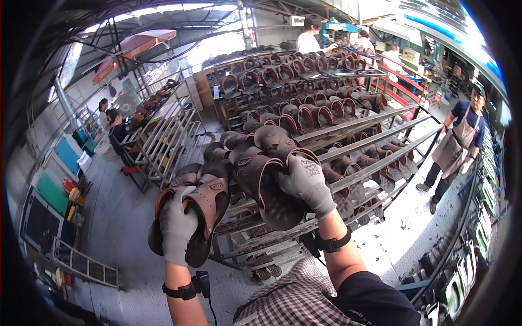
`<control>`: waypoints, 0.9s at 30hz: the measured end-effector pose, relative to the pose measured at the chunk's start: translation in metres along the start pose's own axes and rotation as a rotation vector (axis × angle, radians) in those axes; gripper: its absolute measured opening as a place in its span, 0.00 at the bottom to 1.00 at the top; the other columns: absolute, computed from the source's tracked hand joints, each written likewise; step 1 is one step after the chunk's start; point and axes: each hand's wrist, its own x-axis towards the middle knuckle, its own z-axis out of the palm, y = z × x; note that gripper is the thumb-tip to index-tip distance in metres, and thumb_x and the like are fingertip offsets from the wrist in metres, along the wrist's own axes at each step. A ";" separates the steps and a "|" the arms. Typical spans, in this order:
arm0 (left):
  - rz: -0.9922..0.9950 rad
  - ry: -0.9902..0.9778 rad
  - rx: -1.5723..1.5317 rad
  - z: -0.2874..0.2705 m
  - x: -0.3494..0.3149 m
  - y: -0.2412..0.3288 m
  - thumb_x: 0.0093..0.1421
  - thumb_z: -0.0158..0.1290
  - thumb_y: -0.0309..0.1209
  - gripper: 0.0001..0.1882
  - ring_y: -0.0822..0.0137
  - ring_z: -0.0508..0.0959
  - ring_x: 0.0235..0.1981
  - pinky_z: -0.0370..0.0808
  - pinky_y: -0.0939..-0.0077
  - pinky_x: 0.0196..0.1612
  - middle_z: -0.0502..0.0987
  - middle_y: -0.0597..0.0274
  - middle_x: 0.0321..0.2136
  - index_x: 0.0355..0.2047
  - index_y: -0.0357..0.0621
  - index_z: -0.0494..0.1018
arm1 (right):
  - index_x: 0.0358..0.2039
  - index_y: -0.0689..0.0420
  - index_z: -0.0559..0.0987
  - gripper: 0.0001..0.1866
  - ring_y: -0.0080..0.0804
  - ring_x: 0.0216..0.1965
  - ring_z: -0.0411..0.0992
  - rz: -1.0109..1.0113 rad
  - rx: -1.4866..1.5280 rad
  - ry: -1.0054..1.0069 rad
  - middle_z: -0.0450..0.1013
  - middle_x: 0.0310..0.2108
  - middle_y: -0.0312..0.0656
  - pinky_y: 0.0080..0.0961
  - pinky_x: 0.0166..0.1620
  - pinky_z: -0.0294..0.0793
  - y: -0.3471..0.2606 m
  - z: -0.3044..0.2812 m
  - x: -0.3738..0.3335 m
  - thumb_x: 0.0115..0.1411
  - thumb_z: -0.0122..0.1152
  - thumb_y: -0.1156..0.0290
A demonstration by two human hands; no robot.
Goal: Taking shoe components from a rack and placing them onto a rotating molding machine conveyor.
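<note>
My left hand, in a grey knit glove, is closed on a pair of brown leather clogs with dark soles and a strap across the top. The pair is at the near left end of the rack, heels toward me. My right hand, gloved the same way, grips a second pair of brown clogs at the rack's front edge. Its fingers reach into the opening of the right clog and are partly hidden there. More brown clogs sit just behind both pairs.
A tiered metal rack full of brown clogs stands before me. An emptier slatted rack is at left. A person in an apron stands at right, near a curved line of machinery. Other people are farther back.
</note>
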 end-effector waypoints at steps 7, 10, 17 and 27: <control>0.073 0.087 -0.105 0.003 -0.005 -0.011 0.59 0.58 0.19 0.24 0.51 0.82 0.57 0.75 0.63 0.61 0.84 0.51 0.51 0.57 0.43 0.78 | 0.43 0.57 0.85 0.22 0.58 0.47 0.80 -0.022 0.019 0.010 0.81 0.41 0.58 0.52 0.51 0.78 -0.005 -0.004 0.000 0.61 0.66 0.51; 0.097 0.077 -0.166 0.003 -0.004 -0.014 0.60 0.59 0.18 0.23 0.52 0.82 0.56 0.74 0.64 0.62 0.83 0.50 0.51 0.56 0.40 0.77 | 0.46 0.54 0.85 0.21 0.58 0.48 0.79 -0.020 0.050 0.011 0.81 0.43 0.56 0.51 0.51 0.78 -0.010 -0.010 0.000 0.61 0.66 0.53; 0.201 0.135 -0.237 0.000 0.001 -0.024 0.58 0.58 0.19 0.20 0.51 0.82 0.56 0.75 0.62 0.62 0.83 0.48 0.52 0.53 0.39 0.79 | 0.46 0.55 0.85 0.20 0.59 0.48 0.79 0.049 0.050 -0.025 0.81 0.43 0.58 0.51 0.51 0.77 -0.020 -0.020 -0.004 0.61 0.65 0.55; 0.209 0.149 -0.234 -0.001 -0.003 -0.023 0.60 0.56 0.16 0.21 0.52 0.80 0.58 0.73 0.62 0.64 0.81 0.49 0.52 0.54 0.37 0.77 | 0.46 0.56 0.85 0.20 0.60 0.48 0.79 0.060 0.004 0.018 0.81 0.42 0.59 0.52 0.51 0.77 -0.020 -0.014 -0.005 0.61 0.64 0.55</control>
